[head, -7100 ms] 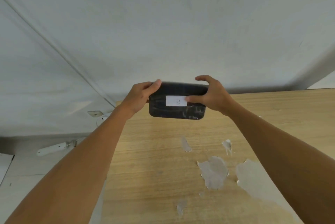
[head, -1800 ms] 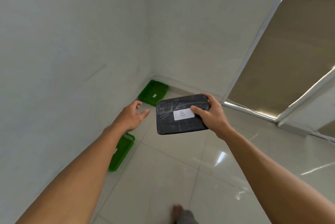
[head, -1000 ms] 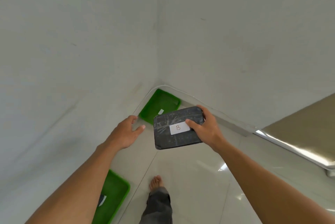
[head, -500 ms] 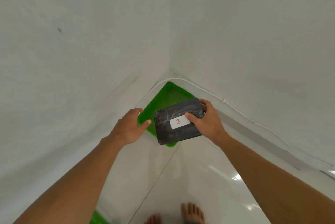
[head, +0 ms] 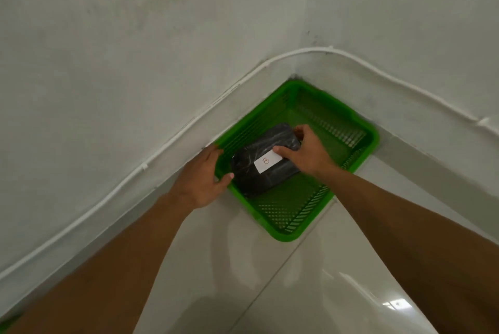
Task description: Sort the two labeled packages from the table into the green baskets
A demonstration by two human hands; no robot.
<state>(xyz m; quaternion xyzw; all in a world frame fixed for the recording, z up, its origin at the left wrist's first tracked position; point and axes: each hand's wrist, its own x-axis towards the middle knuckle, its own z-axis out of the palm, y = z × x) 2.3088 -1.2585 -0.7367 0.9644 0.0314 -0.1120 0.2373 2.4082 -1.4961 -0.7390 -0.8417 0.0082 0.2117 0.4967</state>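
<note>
The black package point(head: 263, 162), wrapped in glossy film and bearing a white label point(head: 267, 162) marked "B", was held low inside the green basket point(head: 359, 142), over its left half; whether it was already resting on the mesh bottom could not be told. The right hand point(head: 305, 154) was closed on the package's far right corner, thumb laid on the top face beside the label and fingers curled over the edge. The left hand point(head: 205, 177) was loosely open and held nothing; it was placed at the basket's near-left rim, its thumb tip just beside the package's corner.

The package was judged light, since one hand sufficed to carry it, and fairly stiff, as no sag was shown. The film was judged slippery, so a hold across an edge or corner was thought safer than a pinch on the flat faces.

The basket was pushed into the corner of the room, two of its sides close against the walls point(head: 135, 50), with a white cable point(head: 167, 148) run along them. Open room was left only towards the tiled floor point(head: 243, 266), so withdrawal upward and backward was judged the clear path. Ample free space was seen in the basket's right half.
</note>
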